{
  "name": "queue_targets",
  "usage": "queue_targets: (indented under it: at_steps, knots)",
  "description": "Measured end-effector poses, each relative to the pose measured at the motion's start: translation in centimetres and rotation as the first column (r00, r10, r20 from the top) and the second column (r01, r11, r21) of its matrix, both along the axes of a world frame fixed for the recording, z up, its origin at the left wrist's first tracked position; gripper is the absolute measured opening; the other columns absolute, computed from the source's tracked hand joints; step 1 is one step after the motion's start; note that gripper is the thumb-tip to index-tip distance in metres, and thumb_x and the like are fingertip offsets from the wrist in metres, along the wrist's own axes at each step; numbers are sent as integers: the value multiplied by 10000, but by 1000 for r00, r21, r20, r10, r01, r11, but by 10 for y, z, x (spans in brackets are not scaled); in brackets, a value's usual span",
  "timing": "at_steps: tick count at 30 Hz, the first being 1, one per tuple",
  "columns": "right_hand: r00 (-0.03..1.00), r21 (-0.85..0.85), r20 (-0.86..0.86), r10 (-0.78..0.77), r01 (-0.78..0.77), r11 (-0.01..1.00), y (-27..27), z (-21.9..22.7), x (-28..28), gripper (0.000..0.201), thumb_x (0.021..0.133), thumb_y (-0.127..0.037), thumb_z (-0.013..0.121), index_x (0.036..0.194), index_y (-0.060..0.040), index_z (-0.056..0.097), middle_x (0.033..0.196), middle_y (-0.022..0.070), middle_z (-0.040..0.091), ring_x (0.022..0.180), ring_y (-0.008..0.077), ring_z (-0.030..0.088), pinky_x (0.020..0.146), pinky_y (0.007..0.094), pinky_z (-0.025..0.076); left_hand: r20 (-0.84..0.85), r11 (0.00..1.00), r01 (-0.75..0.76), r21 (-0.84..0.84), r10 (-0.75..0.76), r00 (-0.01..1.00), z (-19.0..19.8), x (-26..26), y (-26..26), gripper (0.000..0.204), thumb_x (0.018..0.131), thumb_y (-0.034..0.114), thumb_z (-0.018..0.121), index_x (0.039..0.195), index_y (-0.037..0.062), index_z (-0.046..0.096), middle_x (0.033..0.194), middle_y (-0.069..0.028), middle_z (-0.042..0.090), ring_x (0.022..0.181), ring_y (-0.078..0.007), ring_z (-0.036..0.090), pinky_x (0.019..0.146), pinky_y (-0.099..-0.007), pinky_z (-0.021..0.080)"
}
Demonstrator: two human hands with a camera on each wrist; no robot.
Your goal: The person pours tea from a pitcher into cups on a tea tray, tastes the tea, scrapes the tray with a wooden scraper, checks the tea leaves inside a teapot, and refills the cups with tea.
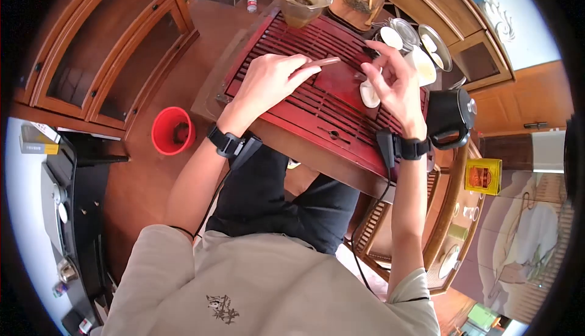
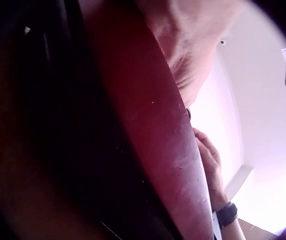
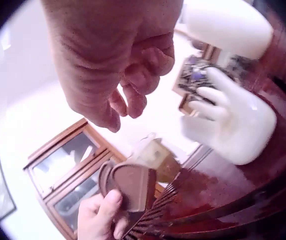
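Observation:
My left hand pinches a pair of flat brown coasters with raised rims, thumb on their face in the right wrist view. They overlap and stand tilted above the slatted red tea tray. My right hand is over the tray's right part, fingers loosely bent with nothing between them. Close to it stands a white hand-shaped ceramic holder with upright fingers. In the left wrist view the tray's side fills much of the picture and hides what my left hand holds.
A glass pitcher with a strainer stands at the tray's far left corner. White cups and a metal bowl crowd the far right. A black kettle is right of the tray. On the floor at left is a red bin.

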State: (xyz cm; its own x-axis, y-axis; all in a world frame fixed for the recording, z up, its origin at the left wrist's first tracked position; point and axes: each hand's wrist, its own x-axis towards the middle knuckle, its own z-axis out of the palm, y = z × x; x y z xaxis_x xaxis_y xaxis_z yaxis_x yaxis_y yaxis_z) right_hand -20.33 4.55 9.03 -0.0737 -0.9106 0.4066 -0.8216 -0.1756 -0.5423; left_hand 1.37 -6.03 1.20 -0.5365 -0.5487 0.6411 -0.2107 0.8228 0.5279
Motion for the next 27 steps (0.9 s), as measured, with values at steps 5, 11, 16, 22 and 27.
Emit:
queue_targets:
  at_steps: [5, 11, 16, 22, 27]
  knots:
    - [921, 20, -290, 260, -266, 964, 2, 21, 44, 353, 799, -99, 702, 1147, -79, 648, 1014, 101, 602, 943, 286, 629, 808, 381, 531, 44, 999, 44, 30, -45, 998, -2, 2, -1, 211, 899, 228, 661, 917, 20, 692, 782, -163, 669, 626, -328, 633, 572, -386, 497]
    - [872, 58, -446, 203, -198, 978, -4, 5, 46, 136, 815, -151, 693, 907, -57, 659, 881, 95, 616, 825, 303, 632, 703, 391, 537, -59, 991, 125, -40, -127, 990, -10, 1, -4, 230, 870, 248, 686, 1000, 59, 706, 781, -151, 678, 643, -321, 645, 584, -388, 502]
    - [888, -69, -459, 26, -65, 995, -20, 4, 25, 109, 854, -154, 662, 874, -49, 642, 829, 109, 617, 763, 307, 638, 681, 392, 523, -25, 978, 2, 209, 4, 1000, 1, 3, -3, 329, 875, 287, 700, 1119, 70, 653, 795, -131, 689, 579, -240, 612, 557, -333, 480]
    - [830, 25, -555, 54, -49, 998, -32, -16, 20, 149, 880, -208, 639, 898, -61, 619, 830, 131, 632, 715, 340, 645, 621, 428, 531, -140, 923, -3, 384, 61, 988, 4, 4, -6, 247, 959, 228, 605, 1080, 15, 639, 774, -151, 669, 578, -181, 597, 554, -315, 458]
    - [807, 35, -589, 49, -35, 999, -11, -16, 41, 133, 885, -197, 627, 872, -66, 606, 792, 112, 599, 692, 322, 637, 591, 422, 522, -99, 927, -20, 375, 62, 993, 3, 4, -6, 272, 974, 246, 572, 1044, -10, 633, 786, -174, 665, 588, -240, 605, 579, -339, 468]
